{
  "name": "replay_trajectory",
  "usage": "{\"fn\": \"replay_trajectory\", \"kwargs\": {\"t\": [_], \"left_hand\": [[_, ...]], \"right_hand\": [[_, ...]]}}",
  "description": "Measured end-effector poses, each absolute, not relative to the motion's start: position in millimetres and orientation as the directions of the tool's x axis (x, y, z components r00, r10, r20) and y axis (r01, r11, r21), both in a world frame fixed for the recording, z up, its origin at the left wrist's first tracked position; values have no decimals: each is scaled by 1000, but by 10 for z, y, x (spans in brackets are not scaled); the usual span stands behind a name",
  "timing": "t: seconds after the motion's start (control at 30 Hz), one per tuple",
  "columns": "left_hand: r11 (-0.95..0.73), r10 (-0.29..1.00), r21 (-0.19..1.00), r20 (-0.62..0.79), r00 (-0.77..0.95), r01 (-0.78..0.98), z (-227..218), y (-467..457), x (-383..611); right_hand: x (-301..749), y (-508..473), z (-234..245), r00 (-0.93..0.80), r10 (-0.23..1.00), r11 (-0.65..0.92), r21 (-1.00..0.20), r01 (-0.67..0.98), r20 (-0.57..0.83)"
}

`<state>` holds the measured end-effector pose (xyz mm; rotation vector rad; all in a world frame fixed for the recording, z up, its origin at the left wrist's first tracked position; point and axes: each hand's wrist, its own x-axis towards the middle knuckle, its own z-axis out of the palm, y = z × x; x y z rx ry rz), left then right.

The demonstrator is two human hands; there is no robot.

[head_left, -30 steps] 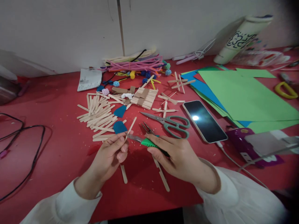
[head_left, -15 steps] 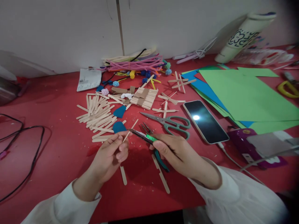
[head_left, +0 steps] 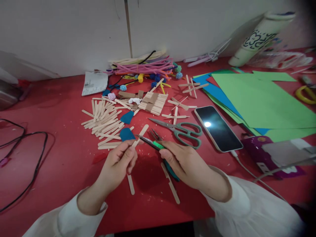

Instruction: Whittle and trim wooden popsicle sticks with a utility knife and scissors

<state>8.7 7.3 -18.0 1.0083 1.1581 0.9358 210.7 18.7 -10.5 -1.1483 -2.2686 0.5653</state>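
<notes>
My left hand point(head_left: 120, 163) pinches a wooden craft stick point(head_left: 140, 134) that points up and to the right. My right hand point(head_left: 184, 159) is closed on green-handled cutters point(head_left: 158, 145), whose metal blades meet the stick just above my left fingers. A blue handle of the cutters shows below my right palm. Two more loose sticks point(head_left: 170, 183) lie on the red table point(head_left: 61, 158) under my hands.
A heap of craft sticks point(head_left: 105, 121), blue foam pieces point(head_left: 126, 134), a glued stick panel point(head_left: 153, 102), green scissors point(head_left: 184, 131), a phone point(head_left: 218, 128), coloured paper sheets point(head_left: 259, 102), pipe cleaners point(head_left: 143, 67) and a black cable point(head_left: 34, 161) at left.
The stick has turned in my left fingers so its flat face shows. My right hand slid slightly right and the cutter blades stay at the stick.
</notes>
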Motion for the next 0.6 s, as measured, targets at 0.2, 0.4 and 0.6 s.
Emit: {"fn": "replay_trajectory", "kwargs": {"t": [0.2,0.4,0.6], "left_hand": [[-54,999,802,47,26,595,-163,78,36],[-206,951,515,306,46,832,-122,108,-12],[-284,919,429,377,116,857,-126,77,4]], "right_hand": [[2098,147,-83,-489,834,529,-618,582,254],[2077,117,-72,-501,836,513,-643,569,224],[2059,119,-100,-487,866,431,-671,604,118]]}}
